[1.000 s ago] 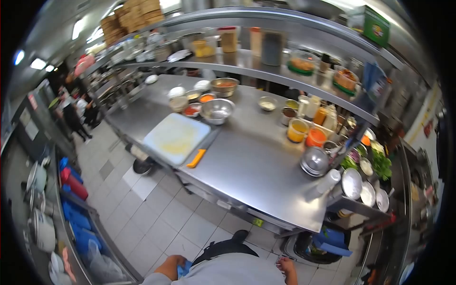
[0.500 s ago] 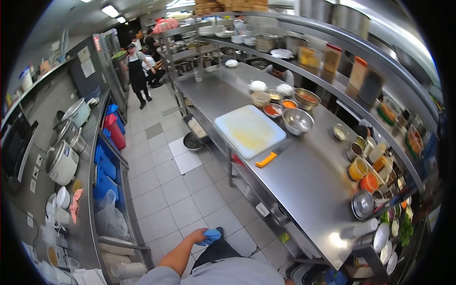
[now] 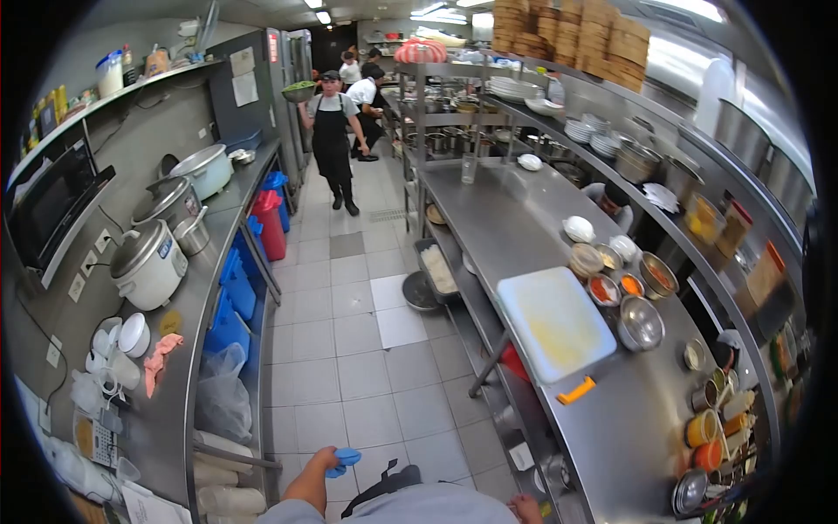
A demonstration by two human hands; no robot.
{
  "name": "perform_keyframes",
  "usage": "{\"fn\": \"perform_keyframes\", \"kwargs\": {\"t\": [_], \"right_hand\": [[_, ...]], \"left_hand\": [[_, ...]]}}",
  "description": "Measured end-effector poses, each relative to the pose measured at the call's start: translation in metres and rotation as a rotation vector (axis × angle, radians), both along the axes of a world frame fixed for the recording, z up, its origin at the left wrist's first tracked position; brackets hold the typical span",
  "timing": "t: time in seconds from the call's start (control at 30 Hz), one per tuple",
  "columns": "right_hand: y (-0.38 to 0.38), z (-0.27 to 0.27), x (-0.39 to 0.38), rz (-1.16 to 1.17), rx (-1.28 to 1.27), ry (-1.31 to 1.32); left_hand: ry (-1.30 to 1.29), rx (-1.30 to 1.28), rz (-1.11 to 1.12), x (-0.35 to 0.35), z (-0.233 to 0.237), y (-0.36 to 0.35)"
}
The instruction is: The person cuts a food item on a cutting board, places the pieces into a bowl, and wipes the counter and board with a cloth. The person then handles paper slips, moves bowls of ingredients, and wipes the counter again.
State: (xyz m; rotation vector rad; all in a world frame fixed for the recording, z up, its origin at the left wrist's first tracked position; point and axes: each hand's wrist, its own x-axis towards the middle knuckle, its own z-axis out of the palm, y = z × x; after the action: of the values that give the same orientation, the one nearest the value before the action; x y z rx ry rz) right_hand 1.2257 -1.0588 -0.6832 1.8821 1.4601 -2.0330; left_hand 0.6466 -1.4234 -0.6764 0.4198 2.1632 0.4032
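My left hand (image 3: 326, 458) is closed around a folded blue cloth (image 3: 345, 462), held out low in front of my body above the tiled floor. At the lower edge, my right hand (image 3: 525, 508) shows in part beside my grey shirt, near the steel table's (image 3: 602, 463) side. Its fingers are blurred and partly cut off by the frame. On the table lie a white cutting board (image 3: 559, 323) with a yellow stain and an orange-handled knife (image 3: 576, 390). Both are well away from my hands. Small bowls of chopped food and a steel bowl (image 3: 641, 323) stand behind the board.
A person in a black apron (image 3: 332, 144) faces me in the aisle, carrying a tray of greens (image 3: 299, 91). To the left runs a counter with a rice cooker (image 3: 148, 266) and a pink cloth (image 3: 161, 362). A black basin (image 3: 422, 293) sits on the floor by the table.
My view has swung left and up, so the table now appears farther right. The aproned person has come closer along the aisle. My right hand has come into view.
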Motion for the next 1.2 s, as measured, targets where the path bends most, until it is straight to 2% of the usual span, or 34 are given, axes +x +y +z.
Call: {"fn": "perform_keyframes", "kwargs": {"t": [0.1,0.17,0.2,0.27,0.33,0.47,0.6,0.67,0.7,0.8,0.83,0.87,0.9,0.97,1.0,1.07,1.1,1.17,1.2], "right_hand": [[0.014,0.014,-0.090,0.092,0.022,0.064],[0.031,0.019,-0.142,0.174,0.027,0.125],[0.038,0.018,-0.164,0.267,0.036,0.133],[0.058,-0.008,-0.196,0.361,0.012,0.181],[0.072,0.027,-0.238,0.383,-0.005,0.152],[0.101,0.068,-0.326,0.470,-0.018,0.155],[0.124,0.074,-0.408,0.563,-0.067,0.191],[0.136,0.072,-0.440,0.691,-0.085,0.176],[0.148,0.051,-0.450,0.669,-0.095,0.182],[0.186,0.004,-0.490,0.722,-0.081,0.245],[0.205,0.008,-0.508,0.701,-0.084,0.258],[0.225,0.016,-0.525,0.738,-0.071,0.171],[0.247,0.020,-0.541,0.775,-0.062,0.082],[0.295,0.018,-0.572,0.741,-0.092,0.123],[0.317,0.018,-0.586,0.743,-0.078,0.135],[0.353,0.027,-0.604,0.734,-0.070,0.135],[0.366,0.035,-0.614,0.773,-0.070,0.152],[0.397,0.041,-0.638,0.798,-0.076,0.166],[0.410,0.032,-0.649,0.873,-0.074,0.178]], "left_hand": [[0.098,-0.156,0.000,-0.037,0.014,-0.036],[0.071,-0.035,0.148,-0.051,0.018,-0.034],[0.073,-0.035,0.160,-0.055,0.005,-0.034],[0.021,0.204,0.315,-0.052,-0.017,-0.027],[-0.066,0.243,0.383,-0.046,-0.019,-0.013],[-0.224,0.335,0.579,-0.033,0.014,0.025],[-0.186,0.332,0.632,-0.060,0.014,0.052],[-0.205,0.339,0.651,-0.078,0.017,0.071],[-0.223,0.351,0.677,-0.087,0.025,0.081],[-0.193,0.333,0.665,-0.108,0.059,0.117],[-0.085,0.198,0.626,-0.119,0.044,0.125],[-0.144,0.098,0.569,-0.145,0.029,0.124],[-0.138,0.087,0.554,-0.159,0.023,0.136],[-0.104,0.219,0.233,-0.163,0.014,0.149],[-0.117,0.196,0.221,-0.174,0.018,0.163],[-0.147,-0.061,0.192,-0.202,0.023,0.203],[-0.137,0.014,0.207,-0.218,0.022,0.218],[-0.033,0.085,0.511,-0.246,0.006,0.267],[0.027,0.179,0.496,-0.261,0.002,0.289]]}}
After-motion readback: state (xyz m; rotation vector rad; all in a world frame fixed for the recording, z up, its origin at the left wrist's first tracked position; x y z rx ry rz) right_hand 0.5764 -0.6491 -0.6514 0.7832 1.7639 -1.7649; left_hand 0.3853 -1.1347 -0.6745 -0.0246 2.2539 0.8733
